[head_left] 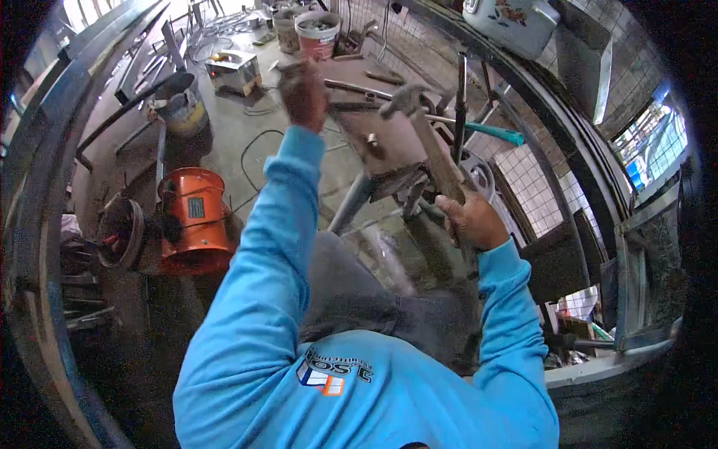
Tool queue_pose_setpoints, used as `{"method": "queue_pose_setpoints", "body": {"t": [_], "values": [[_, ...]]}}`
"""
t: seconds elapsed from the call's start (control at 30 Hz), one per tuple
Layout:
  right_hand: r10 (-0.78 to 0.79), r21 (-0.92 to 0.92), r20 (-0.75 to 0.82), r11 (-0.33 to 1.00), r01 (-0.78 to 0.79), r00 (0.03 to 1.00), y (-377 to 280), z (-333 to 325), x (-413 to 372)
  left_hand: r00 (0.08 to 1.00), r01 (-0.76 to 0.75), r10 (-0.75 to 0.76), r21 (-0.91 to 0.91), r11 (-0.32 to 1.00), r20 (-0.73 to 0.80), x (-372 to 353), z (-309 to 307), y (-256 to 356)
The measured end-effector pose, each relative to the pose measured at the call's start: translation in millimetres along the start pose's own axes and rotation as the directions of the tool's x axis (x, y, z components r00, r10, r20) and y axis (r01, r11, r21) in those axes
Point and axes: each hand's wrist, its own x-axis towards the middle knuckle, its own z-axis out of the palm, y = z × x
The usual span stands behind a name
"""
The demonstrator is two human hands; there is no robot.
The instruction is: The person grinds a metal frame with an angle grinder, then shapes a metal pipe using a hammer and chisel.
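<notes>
My right hand (477,221) is wrapped around the wooden handle of a claw hammer (432,146), its metal head up and over the edge of a small metal worktable (359,129). My left hand (305,97) is raised past the table's left corner, closed and blurred by motion; a thin pale bit shows at its fingers, and I cannot tell what it is. A short metal cylinder (373,142) rests on the tabletop. Along the far side of the table lies a metal pipe (359,90). Right of the hammer head, a teal handle (495,134) sticks out.
An orange bucket-like container (198,213) lies on the left, with a dirty bucket (183,108) behind it. A boxy metal machine (233,72) stands on the floor near a white and red bucket (317,36). Black cable (245,161) loops across the floor. Wire mesh (523,176) borders the right.
</notes>
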Motion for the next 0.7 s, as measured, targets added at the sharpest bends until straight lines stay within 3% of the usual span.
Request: {"method": "queue_pose_setpoints", "body": {"t": [0.03, 0.07, 0.1, 0.13, 0.17, 0.2, 0.27, 0.33, 0.4, 0.47, 0.53, 0.57, 0.67, 0.7], "values": [[0.003, 0.023, 0.046, 1.000, -0.004, 0.999, -4, -1, 2, 0.995, 0.081, -0.088, 0.129, 0.988, 0.052, 0, -25, -9], [0.005, 0.045, 0.091, 0.999, -0.009, 0.996, -8, -2, 3, 0.783, 0.621, -0.551, -0.415, 0.665, 0.289, 11, -58, 1], [0.017, 0.062, 0.164, 0.998, -0.028, 0.986, 15, -1, 22, 0.324, 0.686, -0.840, -0.719, -0.107, 0.435, 22, -92, 11], [-0.029, -0.053, 0.168, 0.998, 0.038, 0.985, 44, 0, 47, 0.095, 0.651, -0.892, -0.706, -0.281, 0.442, 26, -113, 13], [-0.075, -0.166, 0.172, 0.981, 0.104, 0.982, 36, 1, 57, 0.070, 0.622, -0.868, -0.702, -0.347, 0.491, 16, -123, -4], [0.070, -0.383, 0.130, 0.924, -0.015, 0.989, 28, -6, 57, 0.046, 0.588, -0.842, -0.696, -0.412, 0.538, 6, -134, -21], [-0.113, -0.598, 0.115, 0.785, 0.159, 0.987, 13, -3, 75, -0.025, 0.577, -0.872, -0.705, -0.411, 0.488, 3, -152, -18], [-0.467, -0.522, -0.132, 0.783, 0.339, 0.874, -32, 4, 88, -0.062, 0.567, -0.885, -0.713, -0.412, 0.462, -1, -163, -17], [-0.664, -0.521, -0.059, 0.658, 0.544, 0.745, -64, 11, 130, -0.064, 0.558, -0.882, -0.716, -0.419, 0.467, -3, -166, -14], [-0.687, -0.610, -0.063, 0.601, 0.517, 0.724, -76, 35, 177, -0.073, 0.558, -0.890, -0.721, -0.411, 0.451, -6, -168, -16], [-0.596, -0.694, -0.105, 0.617, 0.371, 0.796, -79, 58, 207, -0.071, 0.557, -0.904, -0.735, -0.387, 0.423, -4, -173, -20], [-0.437, -0.722, -0.128, 0.656, 0.219, 0.890, -90, 67, 206, -0.065, 0.559, -0.913, -0.743, -0.367, 0.402, -3, -177, -20], [-0.349, -0.762, -0.143, 0.636, 0.122, 0.926, -103, 75, 212, -0.076, 0.568, -0.930, -0.751, -0.337, 0.360, -2, -192, -22], [-0.382, -0.778, -0.223, 0.624, 0.072, 0.897, -94, 83, 224, -0.081, 0.566, -0.927, -0.749, -0.344, 0.365, -4, -194, -27]]}}
